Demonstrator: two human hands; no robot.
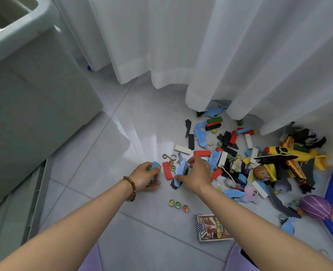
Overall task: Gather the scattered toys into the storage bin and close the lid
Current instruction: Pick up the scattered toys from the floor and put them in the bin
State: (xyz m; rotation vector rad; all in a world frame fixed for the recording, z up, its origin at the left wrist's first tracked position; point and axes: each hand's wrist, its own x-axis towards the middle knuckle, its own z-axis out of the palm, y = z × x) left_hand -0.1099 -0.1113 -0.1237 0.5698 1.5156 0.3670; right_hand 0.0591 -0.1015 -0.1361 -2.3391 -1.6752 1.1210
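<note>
Left hand (146, 178) is down on the tiled floor (107, 145), fingers curled round a blue block (155, 165) and a green block (148, 168). Right hand (198, 176) pinches a blue foam fish cutout (182, 167) just beside a red block (167, 170). The storage bin (34, 90) stands open far left, well apart from the yellow toy plane (291, 152).

- The tile floor (122, 122) between the storage bin (34, 98) and the toy pile (240, 163) lies bare; a hand passes freely there.
- The bin's mouth stands open at upper left.
- A ribbed grey panel (37, 192) lies flat beside the bin's base.
- The curtain (201, 45) hangs to the floor behind the pile; its hem covers some pieces.
- Pile pieces overlap densely on the right.
- The left hand (148, 176), gripping blocks (155, 165), and the right hand (198, 176), gripping a foam fish (182, 167), occupy the pile's near-left edge.
- Three marbles (178, 204) lie loose between the forearms.
</note>
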